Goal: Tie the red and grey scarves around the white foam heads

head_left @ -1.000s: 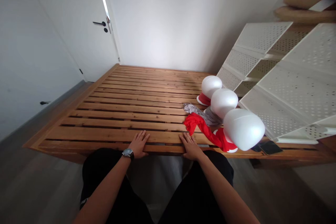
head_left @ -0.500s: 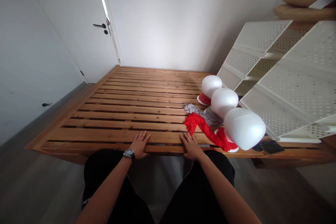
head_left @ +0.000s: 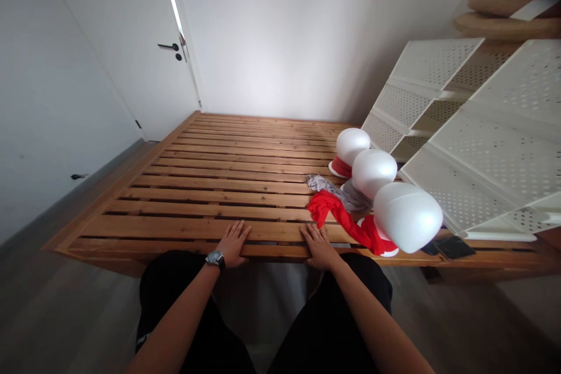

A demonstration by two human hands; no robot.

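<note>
My left hand (head_left: 232, 242), with a watch on its wrist, lies flat and open on the near edge of a slatted wooden bed frame (head_left: 210, 175). My right hand (head_left: 319, 244) lies flat and open on the same edge, just short of a red cloth (head_left: 337, 215). The red cloth trails from the nearest of three white foam heads (head_left: 407, 215). A grey cloth (head_left: 335, 189) lies by the middle head (head_left: 374, 171). The far head (head_left: 352, 144) stands on a red base. Neither hand holds anything.
White perforated shelf panels (head_left: 482, 128) lean at the right, over the frame's edge. A dark phone (head_left: 453, 247) lies on the frame by the nearest head. A white door (head_left: 131, 47) with a black handle is at the back left. My legs in black fill the foreground.
</note>
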